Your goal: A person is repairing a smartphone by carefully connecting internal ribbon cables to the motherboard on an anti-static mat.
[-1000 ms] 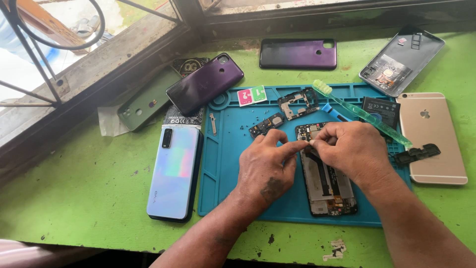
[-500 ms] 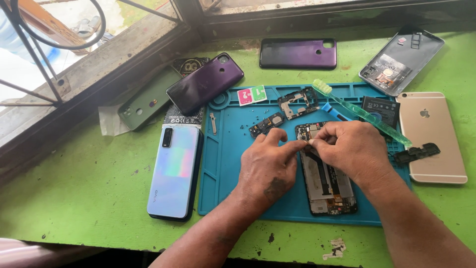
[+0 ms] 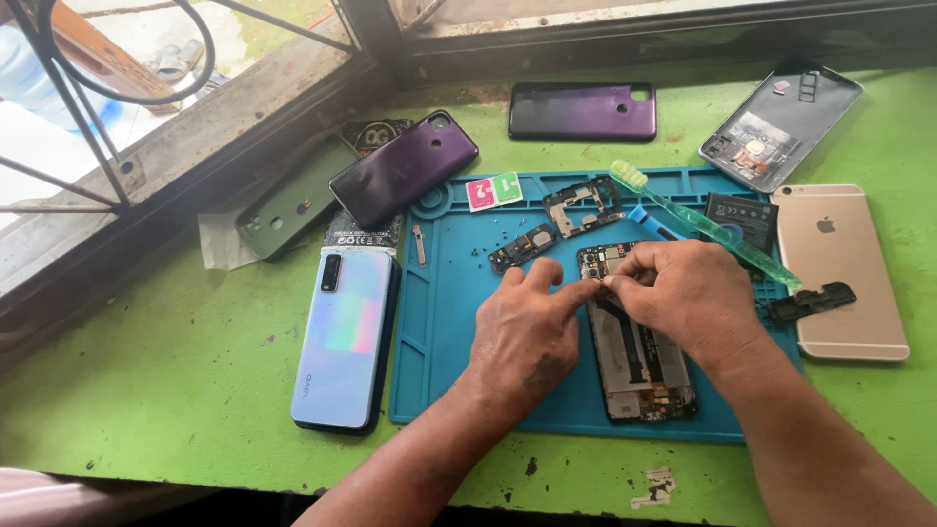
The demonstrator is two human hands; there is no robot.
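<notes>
Resting on a green table [image 3: 146, 390], a blue mat [image 3: 449, 322] beneath a window [image 3: 195, 59].

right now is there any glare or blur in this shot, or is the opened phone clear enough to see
Head view: daylight from the window, overexposed at top left; soft sheen on the purple phone back; opened phone sharp, upper part covered by the left hand and right hand.

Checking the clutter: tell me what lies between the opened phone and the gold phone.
In the head view, between the opened phone and gold phone: the right hand and a black part.
</notes>
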